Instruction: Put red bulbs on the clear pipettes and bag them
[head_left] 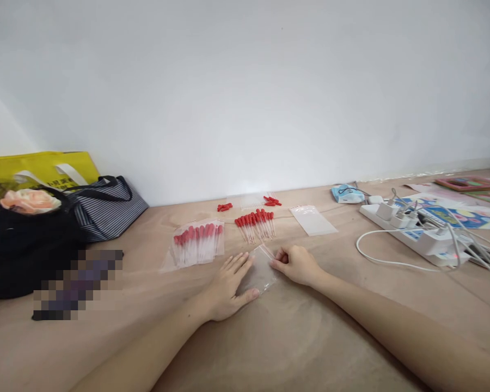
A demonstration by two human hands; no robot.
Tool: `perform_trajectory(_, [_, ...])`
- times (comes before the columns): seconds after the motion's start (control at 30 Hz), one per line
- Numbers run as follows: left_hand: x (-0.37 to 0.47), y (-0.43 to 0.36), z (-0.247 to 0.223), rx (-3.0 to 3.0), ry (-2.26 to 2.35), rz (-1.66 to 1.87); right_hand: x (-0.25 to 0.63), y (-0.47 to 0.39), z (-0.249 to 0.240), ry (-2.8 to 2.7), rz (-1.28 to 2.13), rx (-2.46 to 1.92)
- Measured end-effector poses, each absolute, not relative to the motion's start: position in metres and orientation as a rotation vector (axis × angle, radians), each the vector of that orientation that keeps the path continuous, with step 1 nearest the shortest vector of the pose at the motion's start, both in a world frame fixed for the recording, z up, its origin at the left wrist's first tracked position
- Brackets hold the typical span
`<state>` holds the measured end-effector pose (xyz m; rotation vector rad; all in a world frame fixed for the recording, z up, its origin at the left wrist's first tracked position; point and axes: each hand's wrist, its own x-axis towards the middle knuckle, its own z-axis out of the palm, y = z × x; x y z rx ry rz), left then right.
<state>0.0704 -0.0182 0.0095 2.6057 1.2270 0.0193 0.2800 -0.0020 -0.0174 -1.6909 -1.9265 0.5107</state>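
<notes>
A clear plastic zip bag lies flat on the table between my hands. My left hand rests with its fingers spread along the bag's left side, thumb near its lower edge. My right hand pinches the bag's upper right edge, by the red-lined seal. Just beyond the bag several red-topped clear droppers lie in a fanned row. To their left are bagged red-topped droppers. Small piles of red rubber tops and clear tubes sit farther back. A stack of clear bags lies to the right.
A white power strip with plugs and looping cables is at the right, near a blue mask and colourful printed sheets. At the left stand a striped bag, a black bag and a yellow bag.
</notes>
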Motion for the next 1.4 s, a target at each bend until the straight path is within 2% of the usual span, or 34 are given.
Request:
perform_trajectory(0.13, [0.068,-0.014,0.007,2.625,1.194,0.024,0.282,-0.001,-0.018,-1.923,0.591,-1.698])
perform_trajectory(0.23, [0.064,-0.01,0.006,2.656,1.117,0.035,0.285,-0.001,-0.019,-1.921,0.666,-1.465])
perform_trajectory(0.4, [0.061,-0.008,0.008,2.676,1.012,0.054,0.293,-0.005,-0.015,-2.111,0.511,-1.02])
perform_trajectory(0.53, [0.06,-0.008,0.01,2.679,0.981,0.073,0.3,-0.009,-0.011,-2.28,0.331,-0.88])
perform_trajectory(0.8, [0.062,-0.007,0.008,2.671,0.975,0.079,0.306,-0.017,-0.01,-2.531,0.463,-0.592])
perform_trajectory(1.03, [0.047,-0.002,0.014,2.577,0.993,0.078,0.31,-0.015,-0.005,-2.617,0.549,-0.637])
perform_trajectory(1.23, [0.044,-0.003,0.007,2.486,1.102,0.326,0.312,-0.014,0.0,-2.629,0.587,-0.644])
perform_trajectory(1.4, [0.052,-0.006,0.003,2.542,1.003,0.308,0.317,-0.011,-0.001,-2.527,0.731,-0.722])
